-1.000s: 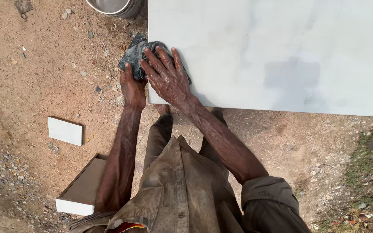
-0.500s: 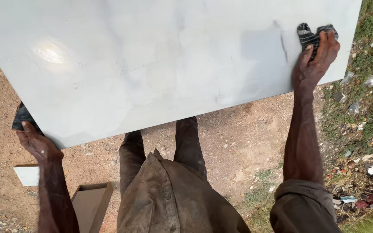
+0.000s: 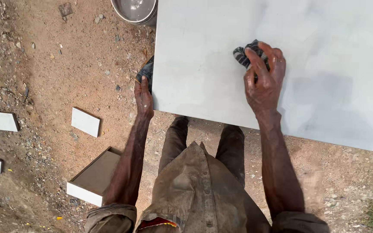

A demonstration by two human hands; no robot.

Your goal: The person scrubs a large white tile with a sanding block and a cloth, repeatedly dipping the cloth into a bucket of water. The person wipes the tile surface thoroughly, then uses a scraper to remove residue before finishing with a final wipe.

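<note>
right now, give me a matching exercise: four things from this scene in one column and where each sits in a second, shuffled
Things:
1. dark rag
2. left hand
3. metal bucket
4. small white tile pieces

Places:
A. lying on the dirt off to the left
B. at the top of the picture, by the slab's far corner
C. bunched under the right hand on the large pale slab
D. gripping the slab's left edge

Pairs: 1-C, 2-D, 3-B, 4-A
</note>
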